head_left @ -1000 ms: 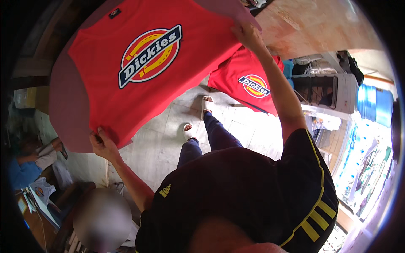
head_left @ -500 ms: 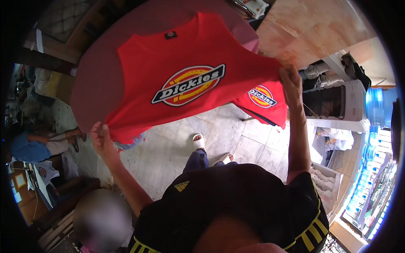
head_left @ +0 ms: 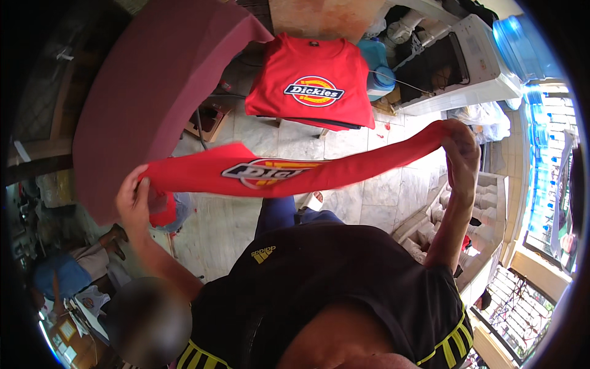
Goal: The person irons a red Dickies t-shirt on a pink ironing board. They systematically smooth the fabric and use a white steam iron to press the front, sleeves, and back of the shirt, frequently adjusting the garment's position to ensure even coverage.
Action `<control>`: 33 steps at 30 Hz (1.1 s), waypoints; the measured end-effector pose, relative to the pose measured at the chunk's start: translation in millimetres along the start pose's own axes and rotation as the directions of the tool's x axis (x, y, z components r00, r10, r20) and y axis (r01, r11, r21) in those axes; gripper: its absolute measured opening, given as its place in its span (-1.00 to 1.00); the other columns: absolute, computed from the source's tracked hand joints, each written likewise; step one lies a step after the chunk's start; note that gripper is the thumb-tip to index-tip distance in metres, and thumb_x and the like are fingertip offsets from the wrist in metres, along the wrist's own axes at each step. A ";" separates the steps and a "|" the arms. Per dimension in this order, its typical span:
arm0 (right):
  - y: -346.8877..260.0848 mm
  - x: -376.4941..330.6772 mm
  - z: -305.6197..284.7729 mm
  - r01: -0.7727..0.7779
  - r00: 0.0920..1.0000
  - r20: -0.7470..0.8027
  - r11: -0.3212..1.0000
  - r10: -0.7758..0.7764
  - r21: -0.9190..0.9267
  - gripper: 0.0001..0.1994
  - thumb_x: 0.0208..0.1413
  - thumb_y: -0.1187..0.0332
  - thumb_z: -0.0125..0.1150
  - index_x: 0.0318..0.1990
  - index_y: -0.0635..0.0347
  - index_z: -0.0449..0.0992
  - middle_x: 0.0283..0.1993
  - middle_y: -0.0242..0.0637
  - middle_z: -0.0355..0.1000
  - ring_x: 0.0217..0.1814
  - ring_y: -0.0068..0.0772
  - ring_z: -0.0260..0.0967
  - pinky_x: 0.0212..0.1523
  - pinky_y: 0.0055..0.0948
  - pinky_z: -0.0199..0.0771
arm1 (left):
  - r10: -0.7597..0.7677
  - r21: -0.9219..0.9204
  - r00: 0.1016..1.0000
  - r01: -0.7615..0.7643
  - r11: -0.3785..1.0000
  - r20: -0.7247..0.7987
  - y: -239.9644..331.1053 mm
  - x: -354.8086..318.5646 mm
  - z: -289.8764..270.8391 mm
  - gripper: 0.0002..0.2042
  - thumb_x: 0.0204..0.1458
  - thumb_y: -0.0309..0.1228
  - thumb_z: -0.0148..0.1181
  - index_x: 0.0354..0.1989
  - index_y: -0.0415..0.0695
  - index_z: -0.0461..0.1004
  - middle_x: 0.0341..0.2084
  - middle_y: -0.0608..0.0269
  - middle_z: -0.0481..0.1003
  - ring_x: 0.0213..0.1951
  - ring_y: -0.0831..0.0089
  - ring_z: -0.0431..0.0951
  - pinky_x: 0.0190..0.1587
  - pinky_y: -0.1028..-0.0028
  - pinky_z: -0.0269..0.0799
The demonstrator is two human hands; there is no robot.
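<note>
A red sleeveless shirt (head_left: 362, 172) with a printed emblem stretches across the air in front of me, bunched into a long band so that part of the print is hidden. My left hand (head_left: 133, 197) pinches its left end, near the edge of the maroon cloth. At the other end, my right hand (head_left: 462, 150) is closed on the fabric, raised a little higher. Beyond the held shirt, a folded pile of red shirts (head_left: 353, 74) lies with a similar emblem facing up. Neither hand touches that pile.
A table under a maroon cloth (head_left: 147, 92) stands at the left. Blue water bottles (head_left: 382, 77) and a white appliance (head_left: 479, 61) are at the far right. A white crate (head_left: 491, 227) sits beside my right forearm. Another person in blue (head_left: 64, 273) is at the lower left.
The shirt has come off the maroon table toward my body and gone from spread flat to bunched. My view has turned right, bringing the whole red pile into sight.
</note>
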State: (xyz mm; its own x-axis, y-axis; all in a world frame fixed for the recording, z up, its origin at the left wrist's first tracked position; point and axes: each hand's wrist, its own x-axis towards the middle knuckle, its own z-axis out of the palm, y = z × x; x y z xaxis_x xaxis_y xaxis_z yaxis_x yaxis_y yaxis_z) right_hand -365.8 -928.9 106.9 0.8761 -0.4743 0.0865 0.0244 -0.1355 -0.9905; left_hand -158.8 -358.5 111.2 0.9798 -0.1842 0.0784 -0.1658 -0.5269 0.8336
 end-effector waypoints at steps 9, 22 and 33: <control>108.1 120.1 -72.2 0.015 0.994 -0.072 0.768 -0.079 -0.640 -0.86 0.27 0.40 0.16 -0.14 0.28 0.53 -0.28 -0.42 0.50 -0.19 -0.66 0.37 -0.12 -0.59 0.37 | 0.195 0.365 0.980 -0.196 0.910 0.042 -6.2 192.7 154.0 -0.77 0.25 -0.35 0.12 -0.11 -0.27 0.54 -0.22 0.25 0.58 -0.18 0.51 0.56 -0.09 0.52 0.43; 214.1 106.4 -25.4 -0.241 0.909 -0.416 0.775 -0.032 -0.584 -0.86 0.17 0.43 0.25 -0.14 0.20 0.58 -0.17 -0.32 0.56 -0.13 -0.50 0.47 -0.04 -0.48 0.43 | -0.076 -0.459 0.896 -0.150 0.875 -0.437 -60.2 196.5 243.2 -0.85 0.15 -0.50 0.21 -0.16 -0.23 0.43 -0.28 0.11 0.54 -0.29 0.35 0.59 -0.18 0.30 0.60; 419.3 59.0 0.7 -0.238 0.970 -0.203 0.717 0.136 -0.656 -0.89 0.12 0.41 0.26 -0.21 0.16 0.60 -0.13 -0.25 0.57 0.01 -0.19 0.46 0.05 -0.30 0.42 | -0.666 -0.763 0.708 0.292 0.577 -0.233 -338.2 127.6 401.8 -0.66 0.07 -0.65 0.23 -0.04 0.00 0.36 -0.21 0.25 0.46 -0.10 0.30 0.48 0.04 0.02 0.48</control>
State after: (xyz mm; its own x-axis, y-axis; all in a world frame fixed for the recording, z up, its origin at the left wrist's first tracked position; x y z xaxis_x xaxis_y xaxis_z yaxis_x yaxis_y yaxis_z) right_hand -303.5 -1013.0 -303.4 0.7552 -0.6549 -0.0292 -0.5066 -0.5547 -0.6600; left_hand -22.8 -537.2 -380.3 0.8304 0.4144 -0.3725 0.2757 0.2753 0.9210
